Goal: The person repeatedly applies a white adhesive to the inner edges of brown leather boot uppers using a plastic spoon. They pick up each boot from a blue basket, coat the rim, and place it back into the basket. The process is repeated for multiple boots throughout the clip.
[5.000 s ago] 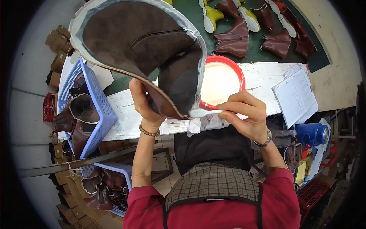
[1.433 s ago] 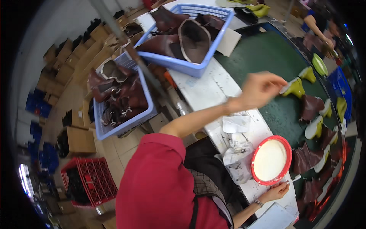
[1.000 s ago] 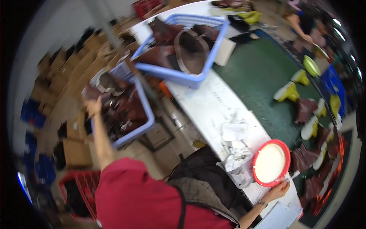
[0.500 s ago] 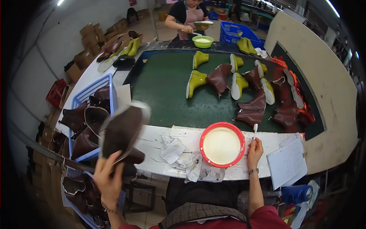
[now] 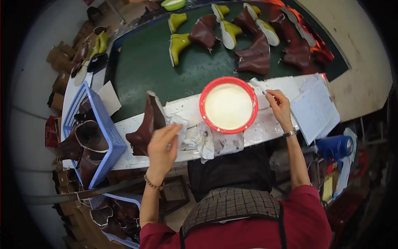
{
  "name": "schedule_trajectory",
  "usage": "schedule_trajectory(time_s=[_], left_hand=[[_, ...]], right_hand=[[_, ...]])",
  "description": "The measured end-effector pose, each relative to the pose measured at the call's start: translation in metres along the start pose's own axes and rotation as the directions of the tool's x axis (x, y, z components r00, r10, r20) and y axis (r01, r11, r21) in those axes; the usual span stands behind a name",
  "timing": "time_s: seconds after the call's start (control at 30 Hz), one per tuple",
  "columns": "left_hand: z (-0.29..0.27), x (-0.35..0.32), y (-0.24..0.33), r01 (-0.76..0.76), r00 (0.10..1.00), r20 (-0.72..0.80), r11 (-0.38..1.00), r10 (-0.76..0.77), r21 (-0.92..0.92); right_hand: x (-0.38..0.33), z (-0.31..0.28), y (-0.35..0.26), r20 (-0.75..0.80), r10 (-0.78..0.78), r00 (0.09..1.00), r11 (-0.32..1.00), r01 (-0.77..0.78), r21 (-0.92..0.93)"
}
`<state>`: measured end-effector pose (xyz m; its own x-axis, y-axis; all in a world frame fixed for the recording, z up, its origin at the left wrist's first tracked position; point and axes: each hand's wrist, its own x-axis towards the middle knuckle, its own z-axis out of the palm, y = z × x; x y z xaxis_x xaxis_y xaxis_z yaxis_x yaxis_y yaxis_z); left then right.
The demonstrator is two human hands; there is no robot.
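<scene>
We hold the dark brown leather boot upper (image 5: 146, 126) in our left hand (image 5: 163, 147), fingers curled round its back edge; it stands upright on the near rim of the white, glue-smeared bench strip (image 5: 265, 128), just beyond our fingertips. To do this well, we judge it wise to keep the upper steady and tilted so its pale inner edge faces us, with the thumb clear of that edge.

Our right hand (image 5: 280, 108) pinches a thin white-tipped brush or stick (image 5: 258, 85) between narrowed fingers, its tip just past the rim of the round red plastic bowl of smooth white paste (image 5: 229, 106). Between the two hands, crumpled white rags (image 5: 205, 139) lie soft and stained.

Left of our left fingers sits a blue latticed plastic crate (image 5: 105, 133) of more limp brown uppers. Beyond the bowl, a green belt (image 5: 141, 70) carries stiff brown boots on yellow-green lasts (image 5: 179, 41). Right of our right fingers lies a flat sheaf of white paper (image 5: 317, 110).
</scene>
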<state>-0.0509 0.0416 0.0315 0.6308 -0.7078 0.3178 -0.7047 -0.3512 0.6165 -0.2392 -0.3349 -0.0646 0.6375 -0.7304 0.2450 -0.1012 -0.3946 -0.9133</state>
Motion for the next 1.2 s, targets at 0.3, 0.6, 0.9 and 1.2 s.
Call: schedule_trajectory(time_s=[0.3,0.6,0.9,1.2], left_hand=[[-0.036,0.033,-0.103,0.241,0.966,0.072,0.966,-0.248,0.089],[-0.068,0.049,-0.050,0.296,0.948,-0.083,0.949,-0.306,-0.111],[-0.056,0.050,0.017,0.660,0.741,0.606,0.482,-0.289,-0.576],[-0.058,0.045,0.022,0.435,0.898,0.363,0.393,-0.247,-0.810]], right_hand=[[-0.020,-0.009,-0.081,0.261,-0.229,0.938,0.740,0.342,-0.579],[-0.036,-0.018,-0.079,0.203,-0.034,0.979,0.845,0.137,-0.516],[0.007,0.031,-0.156,0.277,-0.582,0.765,0.806,0.588,0.067],[0.001,0.039,-0.154,0.176,-0.555,0.813,0.827,0.561,0.016]])
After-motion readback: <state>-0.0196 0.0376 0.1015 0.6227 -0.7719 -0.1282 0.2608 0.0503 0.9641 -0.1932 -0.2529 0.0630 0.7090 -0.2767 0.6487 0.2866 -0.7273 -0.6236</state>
